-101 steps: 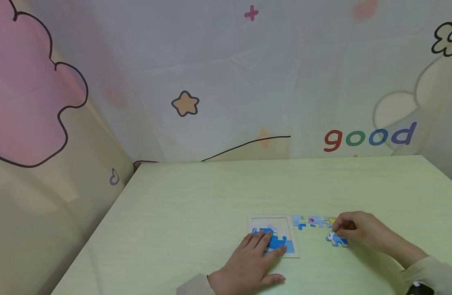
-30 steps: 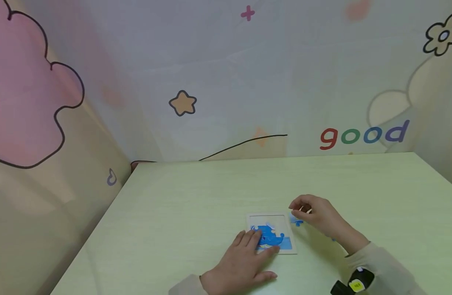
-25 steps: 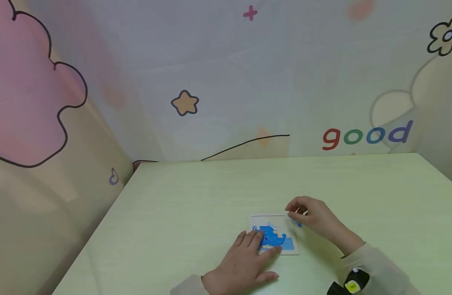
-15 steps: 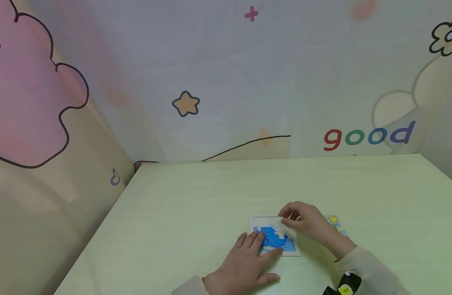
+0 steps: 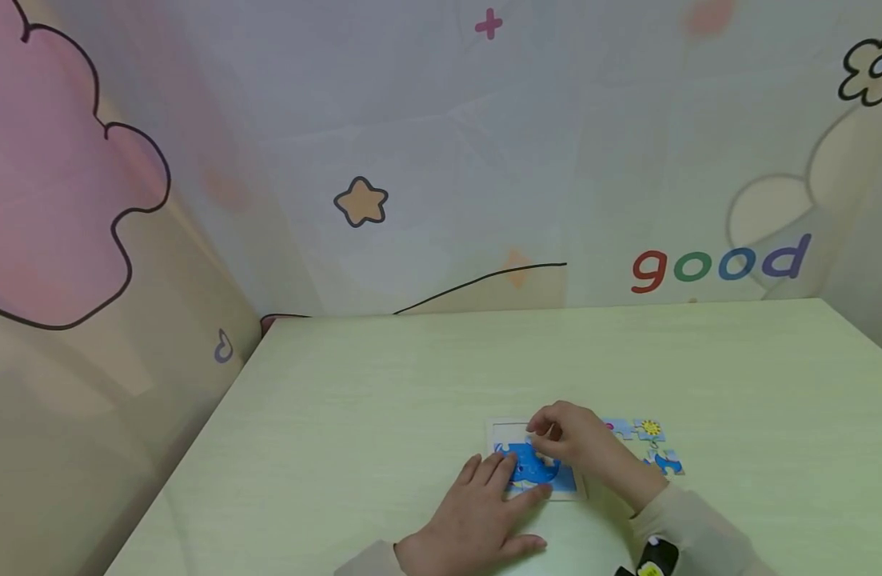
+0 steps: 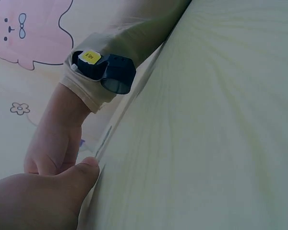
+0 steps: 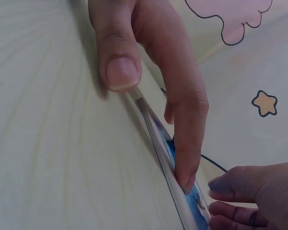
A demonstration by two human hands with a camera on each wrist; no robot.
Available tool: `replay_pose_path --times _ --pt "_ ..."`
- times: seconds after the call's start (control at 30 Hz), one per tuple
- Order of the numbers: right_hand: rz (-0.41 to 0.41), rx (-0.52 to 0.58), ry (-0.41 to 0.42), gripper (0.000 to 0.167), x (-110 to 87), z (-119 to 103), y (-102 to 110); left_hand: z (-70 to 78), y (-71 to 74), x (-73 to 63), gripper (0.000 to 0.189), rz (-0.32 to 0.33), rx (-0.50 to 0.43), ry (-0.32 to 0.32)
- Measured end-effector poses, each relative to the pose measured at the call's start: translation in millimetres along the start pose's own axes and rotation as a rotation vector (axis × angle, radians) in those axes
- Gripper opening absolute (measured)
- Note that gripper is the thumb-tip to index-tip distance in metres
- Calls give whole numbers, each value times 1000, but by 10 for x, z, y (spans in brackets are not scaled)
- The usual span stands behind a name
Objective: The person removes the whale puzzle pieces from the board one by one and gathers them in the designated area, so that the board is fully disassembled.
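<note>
Looks like we're mid-puzzle: our left hand (image 5: pixel 476 508) lies flat, fingers straight, over the frame (image 5: pixel 508 420)'s lower left, while our right hand (image 5: pixel 573 436) curls its fingertips together above its top; we can't tell if there's a piece between them. The whale (image 5: pixel 536 470) fills the frame's lower part, loose pieces (image 5: pixel 649 430) sit right of it. Next probably calls for lining up tabs, then pressing. Wall (image 5: pixel 441 144) behind the frame reads "good"; yellow tag (image 6: pixel 90 56) by our right hand's wrist, unreadable.

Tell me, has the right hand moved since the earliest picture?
Yes. Judged against the puzzle frame in the head view, the right hand has moved left, from the loose pieces to over the frame.
</note>
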State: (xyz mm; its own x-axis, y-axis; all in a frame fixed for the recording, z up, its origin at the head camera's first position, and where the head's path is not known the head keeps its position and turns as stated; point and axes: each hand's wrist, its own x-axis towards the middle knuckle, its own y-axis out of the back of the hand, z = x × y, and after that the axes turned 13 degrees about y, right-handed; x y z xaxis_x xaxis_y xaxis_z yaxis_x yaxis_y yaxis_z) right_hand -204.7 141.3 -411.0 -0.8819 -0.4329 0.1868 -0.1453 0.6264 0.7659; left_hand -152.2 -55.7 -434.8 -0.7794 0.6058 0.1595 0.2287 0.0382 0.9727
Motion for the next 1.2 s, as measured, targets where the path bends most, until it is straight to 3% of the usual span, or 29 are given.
replay_pose_path --times 0.27,0.7,1.2 --pt "6 -21 -16 5 -7 10 -72 -11 -15 -7 53 5 -30 -15" --pt "15 13 -35 6 -11 -35 -55 -19 -23 -18 53 51 1 -17" --pt "4 46 30 10 -13 -26 13 -8 -17 -6 55 2 -25 -10"
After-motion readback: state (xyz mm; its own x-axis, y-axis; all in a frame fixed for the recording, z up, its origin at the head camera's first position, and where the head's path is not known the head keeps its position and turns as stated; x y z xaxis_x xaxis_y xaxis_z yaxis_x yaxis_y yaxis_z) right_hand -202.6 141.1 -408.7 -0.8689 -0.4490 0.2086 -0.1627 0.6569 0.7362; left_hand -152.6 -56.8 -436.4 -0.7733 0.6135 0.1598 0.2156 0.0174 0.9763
